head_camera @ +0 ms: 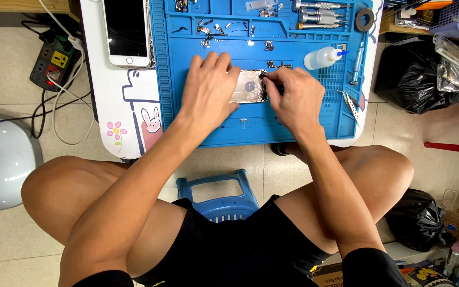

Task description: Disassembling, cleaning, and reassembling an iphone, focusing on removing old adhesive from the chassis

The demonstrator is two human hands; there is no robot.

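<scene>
An opened phone housing (pixel 249 86) lies flat in the middle of a blue work mat (pixel 187 127). My left hand (pixel 208 87) lies over its left part, fingers spread, pressing it down. My right hand (pixel 293 98) is at its right edge, fingers closed on a small dark tool (pixel 265 77) whose tip touches the housing. Most of the housing's left side is hidden under my left hand.
A white phone (pixel 127 32) lies face up at the table's far left. Small screws and metal parts (pixel 211 27), screwdrivers (pixel 320 15), a white squeeze bottle (pixel 322 57), tweezers (pixel 351 103) and a tape roll (pixel 365 18) lie on the mat. Black bags (pixel 410 74) stand right, a power strip (pixel 51 64) left.
</scene>
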